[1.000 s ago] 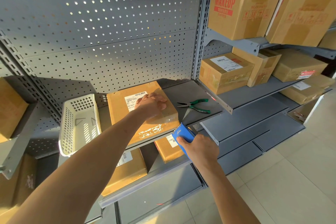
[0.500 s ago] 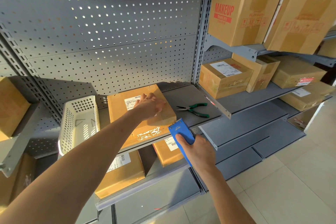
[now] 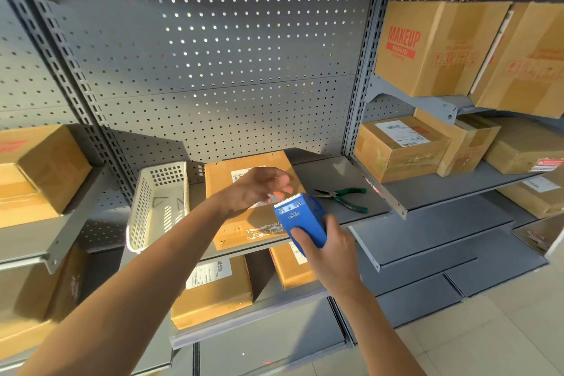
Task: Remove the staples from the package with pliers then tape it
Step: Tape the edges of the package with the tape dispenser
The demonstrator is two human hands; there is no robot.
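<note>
A grey metal shelf (image 3: 335,171) against a perforated back panel carries the work: a flat brown package (image 3: 238,180) lies on it, label side up, its near edge at the lip of the shelf, with a patch of crinkled clear tape showing along that front edge. Stock cartons fill the neighbouring bays and the shelf below.

The stapling stage looks finished and taping is the step in hand. The green-handled pliers (image 3: 345,196) lie set down on the shelf just right of the package, touched by neither hand.

To the left of the package stands a white perforated basket (image 3: 143,207), holding only what appear to be a few small bent bits of metal on its floor, quite possibly the pulled staples, though they are too small to be sure.

The right hand (image 3: 331,249) grips a blue tape dispenser (image 3: 300,220), fingers clamped round its body, thumb on the face, toothed cutter pointing up and away over the package's right front corner. The left hand (image 3: 256,189) hovers above the package, fingers loosely curled and drawn close together at the cutter, seemingly pinching for the loose tape end; whether they actually hold it cannot be made out.

The next move likely calls for drawing out a length of tape, pressing its end onto the package and running the dispenser along the opened seam.
</note>
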